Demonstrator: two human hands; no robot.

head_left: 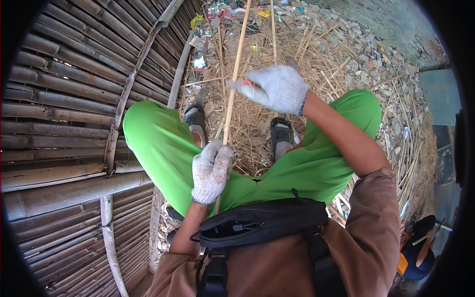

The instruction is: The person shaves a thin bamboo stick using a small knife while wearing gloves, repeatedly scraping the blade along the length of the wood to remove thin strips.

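A long, pale bamboo strip [237, 57] runs from the top of the view down between my knees. My left hand [213, 166], in a whitish knitted glove with dirty fingertips, is closed round its near part. The strip's lower end comes out below that hand and passes under the black bag. My right hand [277, 89], gloved too, is farther up on the strip's right. Its fingers are closed on a small knife [249, 82] with a red part showing. The knife's tip reaches the strip, but blur and the fingers hide most of it.
A bamboo slat wall [74, 94] stands close on my left. Straw and shavings [252, 143] cover the ground around my sandals, with rubble and litter beyond. More thin strips [273, 32] lie ahead. A black waist bag [262, 218] rests on my lap, over green trousers [158, 143].
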